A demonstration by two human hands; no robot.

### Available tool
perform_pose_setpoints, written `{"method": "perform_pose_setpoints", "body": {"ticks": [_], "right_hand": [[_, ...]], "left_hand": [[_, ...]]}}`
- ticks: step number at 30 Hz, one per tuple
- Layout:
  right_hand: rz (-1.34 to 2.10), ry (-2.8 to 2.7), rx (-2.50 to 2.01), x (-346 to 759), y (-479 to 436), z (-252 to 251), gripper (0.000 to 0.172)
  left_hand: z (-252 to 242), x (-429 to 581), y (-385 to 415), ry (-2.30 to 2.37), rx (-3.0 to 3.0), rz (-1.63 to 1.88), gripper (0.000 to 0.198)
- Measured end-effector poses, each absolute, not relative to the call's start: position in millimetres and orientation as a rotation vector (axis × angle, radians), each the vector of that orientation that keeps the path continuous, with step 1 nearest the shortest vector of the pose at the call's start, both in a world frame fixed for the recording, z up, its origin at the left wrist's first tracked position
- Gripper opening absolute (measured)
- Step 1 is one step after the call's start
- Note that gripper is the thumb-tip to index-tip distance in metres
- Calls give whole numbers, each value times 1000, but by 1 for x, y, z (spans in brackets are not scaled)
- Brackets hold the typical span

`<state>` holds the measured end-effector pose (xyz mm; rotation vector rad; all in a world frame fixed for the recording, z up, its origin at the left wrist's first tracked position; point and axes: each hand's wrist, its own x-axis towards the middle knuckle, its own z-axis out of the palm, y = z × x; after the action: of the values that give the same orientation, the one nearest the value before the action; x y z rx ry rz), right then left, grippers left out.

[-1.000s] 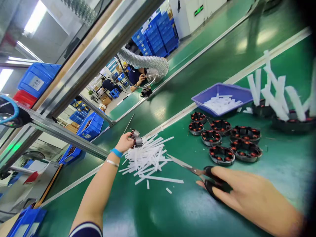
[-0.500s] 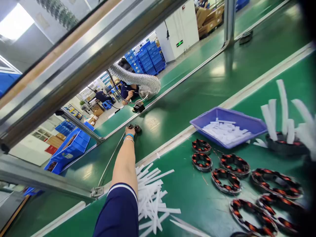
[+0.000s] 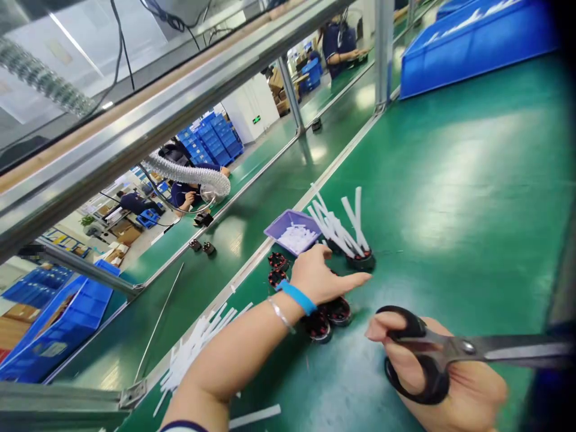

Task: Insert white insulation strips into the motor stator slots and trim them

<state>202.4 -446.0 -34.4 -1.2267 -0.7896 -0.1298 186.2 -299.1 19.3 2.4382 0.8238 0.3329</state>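
My left hand [image 3: 317,276] reaches over a group of small black-and-red wound rings, its thumb stretched out to the right. Nothing shows in its grasp, though the curled fingertips are partly hidden. Beneath and beside it lie dark coil rings [image 3: 317,327] with red windings. Just beyond the fingers, long white strips [image 3: 355,225] stand upright in another coil ring [image 3: 361,261]. At the lower right my right hand [image 3: 454,384] holds black-handled scissors [image 3: 468,347], fingers through the loops, blades pointing right.
A purple tray [image 3: 271,231] holds short white pieces. Loose white strips [image 3: 193,348] lie beneath my left forearm. A metal frame post [image 3: 384,54] and a large blue bin [image 3: 477,54] stand at the back right. Across the bench, a person [image 3: 182,195] works beside a flexible duct [image 3: 184,172].
My left hand has drawn back from the far strip of bench, leaving two small dark parts there, and is now over the coil rings. My right hand with scissors has come into view.
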Motion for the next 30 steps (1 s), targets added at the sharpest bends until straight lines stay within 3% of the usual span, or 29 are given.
{"method": "perform_pose_setpoints", "body": {"ticks": [3,7,9,15,18,21,25,30], "right_hand": [[-149,-729,-1067,206,-450,-38,12],[-157,-744,-1016,207,-448,-28,8],[-179,-765,-999,206,-446,-23,6],[-240,-852,-961,202,-440,-28,8],[-242,-925,-917,199,-440,-32,14],[-246,-963,-861,197,-441,-32,19],[-262,-1023,-800,196,-447,-25,11],[-267,-1041,-789,196,-454,-20,13]], "left_hand": [[22,225,-315,1039,2525,228,78],[17,247,-317,1270,2525,329,112],[12,252,-316,1334,2492,245,114],[4,274,-311,1310,2428,116,59],[17,274,-320,1231,2434,210,42],[37,238,-338,1106,2465,357,34],[50,128,-362,857,2388,562,22],[30,-2,-386,938,2343,268,23]]}}
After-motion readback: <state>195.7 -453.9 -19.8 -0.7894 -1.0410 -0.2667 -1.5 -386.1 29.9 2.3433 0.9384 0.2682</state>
